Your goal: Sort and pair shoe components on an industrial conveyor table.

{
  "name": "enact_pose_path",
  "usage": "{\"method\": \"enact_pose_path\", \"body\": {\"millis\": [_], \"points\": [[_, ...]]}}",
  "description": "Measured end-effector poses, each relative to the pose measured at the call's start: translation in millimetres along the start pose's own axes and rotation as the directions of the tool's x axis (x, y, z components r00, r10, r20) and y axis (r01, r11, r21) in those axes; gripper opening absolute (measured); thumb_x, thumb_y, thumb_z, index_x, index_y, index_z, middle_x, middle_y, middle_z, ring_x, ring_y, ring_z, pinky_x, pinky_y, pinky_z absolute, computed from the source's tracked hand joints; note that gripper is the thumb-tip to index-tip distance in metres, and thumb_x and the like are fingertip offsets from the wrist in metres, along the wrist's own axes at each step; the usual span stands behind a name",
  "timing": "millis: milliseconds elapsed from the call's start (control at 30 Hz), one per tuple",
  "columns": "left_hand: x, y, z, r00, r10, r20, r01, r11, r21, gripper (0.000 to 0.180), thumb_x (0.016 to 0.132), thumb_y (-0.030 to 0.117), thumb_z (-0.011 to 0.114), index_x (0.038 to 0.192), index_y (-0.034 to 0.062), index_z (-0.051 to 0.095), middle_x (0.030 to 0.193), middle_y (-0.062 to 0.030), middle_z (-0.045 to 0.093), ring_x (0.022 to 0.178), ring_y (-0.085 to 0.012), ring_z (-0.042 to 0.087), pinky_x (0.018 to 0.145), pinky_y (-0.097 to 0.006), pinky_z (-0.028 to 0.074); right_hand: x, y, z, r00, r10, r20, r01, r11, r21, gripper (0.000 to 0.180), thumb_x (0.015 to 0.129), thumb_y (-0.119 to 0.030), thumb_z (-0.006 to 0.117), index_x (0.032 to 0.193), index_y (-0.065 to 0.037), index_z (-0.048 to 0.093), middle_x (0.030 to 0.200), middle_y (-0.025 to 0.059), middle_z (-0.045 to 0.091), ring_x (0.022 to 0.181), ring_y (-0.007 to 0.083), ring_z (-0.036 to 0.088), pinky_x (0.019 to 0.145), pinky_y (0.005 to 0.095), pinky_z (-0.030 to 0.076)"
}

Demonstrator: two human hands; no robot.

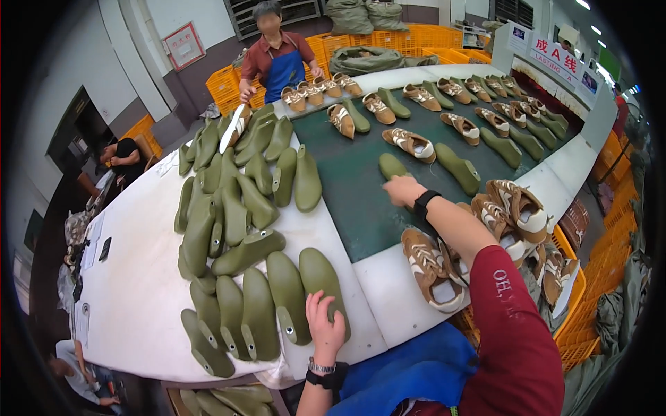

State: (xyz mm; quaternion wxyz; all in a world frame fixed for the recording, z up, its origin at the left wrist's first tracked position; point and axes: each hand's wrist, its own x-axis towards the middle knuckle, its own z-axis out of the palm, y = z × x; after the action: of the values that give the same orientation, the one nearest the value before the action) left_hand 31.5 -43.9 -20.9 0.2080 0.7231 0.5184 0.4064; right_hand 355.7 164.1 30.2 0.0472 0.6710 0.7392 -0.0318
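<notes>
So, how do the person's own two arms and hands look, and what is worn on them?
Both hands are bare, with no gloves. The left hand has a bare forearm and two things at the wrist: a silver metal-link watch band and beside it a black strap. The right hand has a black wristband; the forearm is bare, and a dark red sleeve with white lettering covers the upper arm.
</notes>
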Motion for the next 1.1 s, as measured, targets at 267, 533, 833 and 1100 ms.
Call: {"method": "enact_pose_path", "body": {"millis": [267,533,833,1100], "points": [[-12.0,-9.8,7.6,0.911,-0.411,0.026,0.366,0.781,-0.506,0.053,0.089,0.017,0.052,0.135,-0.0005,0.032,0.137,-0.0175,0.037,0.127,-0.0262,0.035,0.106,-0.035,0.027,-122.6,-159.5,-50.0,0.789,-0.605,0.106,0.521,0.752,0.404,0.033,0.081,-0.036,0.056,0.104,-0.014,0.066,0.09,0.0153,0.067,0.082,0.036,0.063,0.072,0.045,0.05],[-34.7,-12.8,11.9,0.881,-0.431,0.194,0.45,0.638,-0.625,0.074,0.087,0.014,0.057,0.144,0.0007,0.012,0.148,-0.0178,0.017,0.135,-0.0256,0.022,0.11,-0.036,0.02,-225.4,-141.5,8.3,0.948,-0.317,0.013,0.279,0.853,0.44,0.038,0.083,-0.032,0.058,0.117,-0.015,0.056,0.085,0.0136,0.065,0.077,0.0354,0.063,0.066,0.0453,0.05],[-10.9,66.9,12.1,0.977,0.19,0.099,-0.197,0.978,0.067,0.055,0.072,0.006,0.064,0.125,0.0026,0.046,0.14,-0.0206,0.032,0.133,-0.0437,0.021,0.107,-0.05,0.021,-297.8,-0.8,-3.6,0.973,0.224,-0.046,-0.221,0.973,0.07,0.027,0.071,-0.027,0.069,0.093,-0.012,0.062,0.084,0.0064,0.061,0.074,0.0282,0.063,0.061,0.0396,0.05],[23.3,124.6,42.8,0.931,-0.013,0.365,0.237,0.782,-0.577,0.076,0.076,0.009,0.069,0.139,0.0044,0.027,0.141,-0.0163,0.032,0.126,-0.0319,0.039,0.102,-0.041,0.035,-313.0,-42.6,-20.8,0.868,0.049,-0.494,0.216,0.859,0.464,0.025,0.066,-0.018,0.076,0.085,-0.01,0.062,0.082,0.0046,0.059,0.072,0.026,0.06,0.06,0.0336,0.048]]}}
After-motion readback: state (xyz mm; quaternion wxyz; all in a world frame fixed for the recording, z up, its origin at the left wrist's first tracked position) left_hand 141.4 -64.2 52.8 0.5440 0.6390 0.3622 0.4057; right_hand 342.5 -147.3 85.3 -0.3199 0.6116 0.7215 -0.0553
